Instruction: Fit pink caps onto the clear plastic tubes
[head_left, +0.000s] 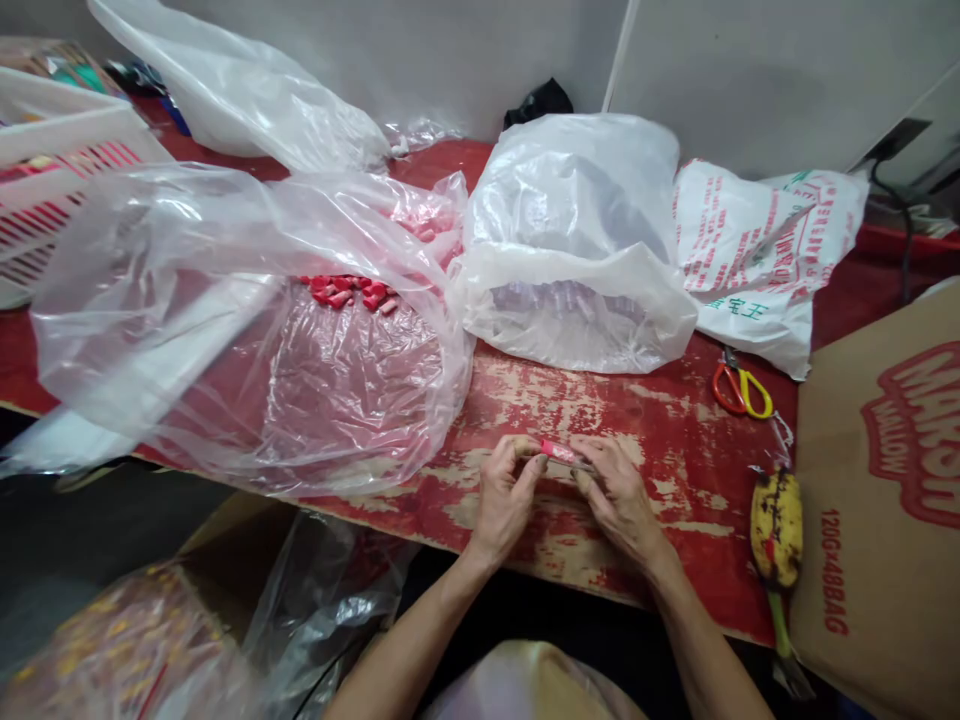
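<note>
Over the front part of the worn red table, my left hand (pixel 504 500) and my right hand (pixel 621 505) are closed on opposite ends of a small red tube (pixel 556 452) with pale marks. Its right end looks clear, though the fingertips partly cover it. A large see-through plastic bag (pixel 352 410) lies open to the left of my hands, with several small red pieces (pixel 349 292) inside. Beyond my hands, a whitish plastic bag (pixel 577 190) opens toward me and holds clear, purplish pieces (pixel 566 298).
A printed white sack (pixel 757 250), red-and-yellow-handled scissors (pixel 741 388) and a spotted banana (pixel 776 525) are to the right, beside a cardboard box (pixel 877 570). A white basket (pixel 71 180) stands at far left. Below the table edge, a bag of yellowish pieces (pixel 127 650) sits lower left.
</note>
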